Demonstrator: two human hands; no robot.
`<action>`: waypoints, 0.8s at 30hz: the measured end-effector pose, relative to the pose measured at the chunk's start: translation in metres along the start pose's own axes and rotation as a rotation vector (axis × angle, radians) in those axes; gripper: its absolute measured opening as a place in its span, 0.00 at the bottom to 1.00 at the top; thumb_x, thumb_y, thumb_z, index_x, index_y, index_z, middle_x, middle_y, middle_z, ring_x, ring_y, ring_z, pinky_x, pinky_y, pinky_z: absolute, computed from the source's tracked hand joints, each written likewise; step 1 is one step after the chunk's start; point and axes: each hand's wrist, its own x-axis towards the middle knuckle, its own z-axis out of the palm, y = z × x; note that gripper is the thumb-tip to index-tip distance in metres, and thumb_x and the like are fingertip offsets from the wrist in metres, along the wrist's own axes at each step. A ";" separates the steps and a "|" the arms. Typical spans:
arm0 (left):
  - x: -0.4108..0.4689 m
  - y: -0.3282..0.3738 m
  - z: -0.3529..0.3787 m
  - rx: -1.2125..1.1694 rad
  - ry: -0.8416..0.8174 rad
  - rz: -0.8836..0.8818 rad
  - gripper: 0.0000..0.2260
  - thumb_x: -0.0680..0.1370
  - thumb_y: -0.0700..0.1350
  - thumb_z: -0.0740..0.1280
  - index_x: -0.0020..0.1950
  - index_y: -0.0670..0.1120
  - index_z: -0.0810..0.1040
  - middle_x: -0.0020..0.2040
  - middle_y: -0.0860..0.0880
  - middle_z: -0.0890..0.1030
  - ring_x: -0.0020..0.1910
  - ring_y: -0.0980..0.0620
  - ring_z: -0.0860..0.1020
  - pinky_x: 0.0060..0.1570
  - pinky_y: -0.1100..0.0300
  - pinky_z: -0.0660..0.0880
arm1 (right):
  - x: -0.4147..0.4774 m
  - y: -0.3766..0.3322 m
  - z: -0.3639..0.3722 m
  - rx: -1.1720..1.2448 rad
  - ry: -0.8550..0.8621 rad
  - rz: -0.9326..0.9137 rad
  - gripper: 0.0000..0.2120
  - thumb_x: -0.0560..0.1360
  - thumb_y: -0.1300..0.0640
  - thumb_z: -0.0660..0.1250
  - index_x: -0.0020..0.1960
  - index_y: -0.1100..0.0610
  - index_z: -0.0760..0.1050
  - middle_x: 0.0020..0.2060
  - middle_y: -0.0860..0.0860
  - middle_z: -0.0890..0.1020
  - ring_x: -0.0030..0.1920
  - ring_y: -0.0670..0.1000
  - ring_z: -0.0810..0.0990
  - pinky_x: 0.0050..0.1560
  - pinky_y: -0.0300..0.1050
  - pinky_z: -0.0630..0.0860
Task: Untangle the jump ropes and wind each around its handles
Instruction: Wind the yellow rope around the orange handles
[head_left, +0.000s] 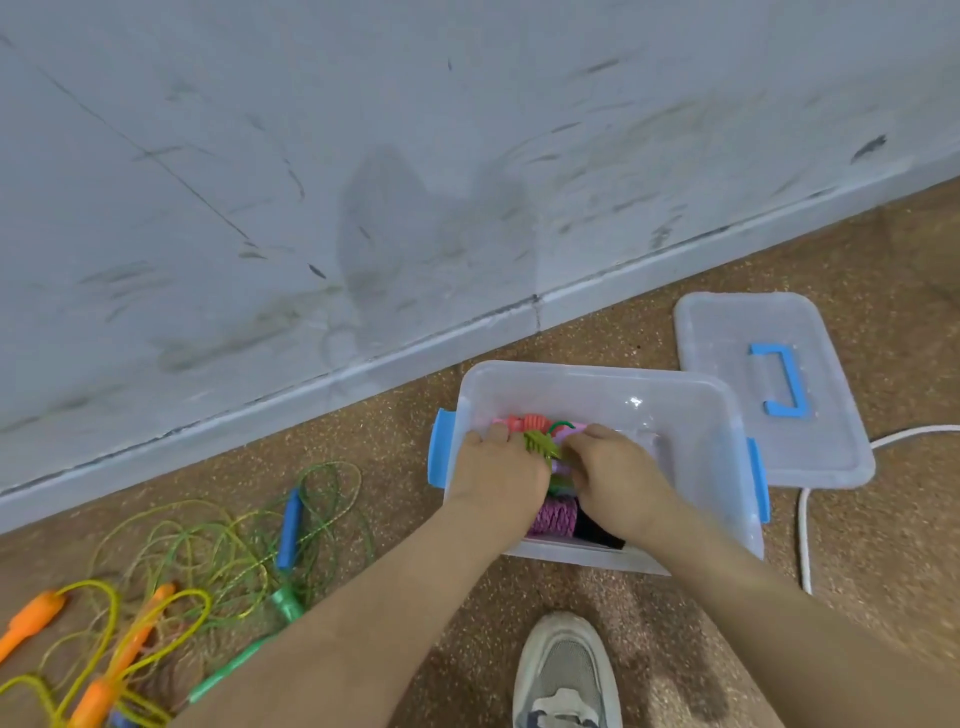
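L hand (496, 467) and R hand (615, 470) are reaching into a clear storage box (727, 499), fingers of both curling round a wound pink/green jump rope bundle (540, 441) between them. A wound purple rope (553, 517) is lying in the box just beneath. The box lid (727, 332) is lying on the floor by the box's far-right corner. Tangled jump ropes (228, 558), incl. a blue handle (290, 527) and orange handles (34, 618), are lying on the floor well to the left.

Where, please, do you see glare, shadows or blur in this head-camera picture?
Head view: a small glare spot on the far wall of the clear bin; soft shadows on the room wall above it; the orange handles at lower left look blurred.
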 end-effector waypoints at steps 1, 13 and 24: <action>-0.004 -0.001 -0.002 -0.008 0.011 0.007 0.13 0.77 0.40 0.61 0.61 0.42 0.75 0.62 0.41 0.74 0.64 0.40 0.66 0.60 0.46 0.65 | 0.000 -0.003 -0.007 -0.024 -0.051 -0.005 0.12 0.78 0.57 0.63 0.58 0.58 0.77 0.53 0.57 0.79 0.53 0.60 0.78 0.50 0.52 0.76; -0.186 -0.130 0.016 -0.412 0.166 -0.175 0.12 0.77 0.48 0.57 0.57 0.53 0.77 0.53 0.52 0.80 0.55 0.48 0.77 0.51 0.52 0.75 | 0.018 -0.200 -0.097 -0.228 -0.421 -0.427 0.11 0.79 0.56 0.59 0.55 0.56 0.78 0.49 0.53 0.82 0.49 0.54 0.78 0.52 0.51 0.76; -0.426 -0.293 0.063 -0.211 -0.084 -0.285 0.17 0.71 0.50 0.57 0.57 0.55 0.77 0.51 0.51 0.82 0.51 0.47 0.80 0.46 0.54 0.77 | -0.025 -0.400 0.022 -0.527 -0.655 -0.737 0.20 0.76 0.56 0.63 0.68 0.55 0.70 0.61 0.58 0.78 0.61 0.60 0.76 0.57 0.52 0.76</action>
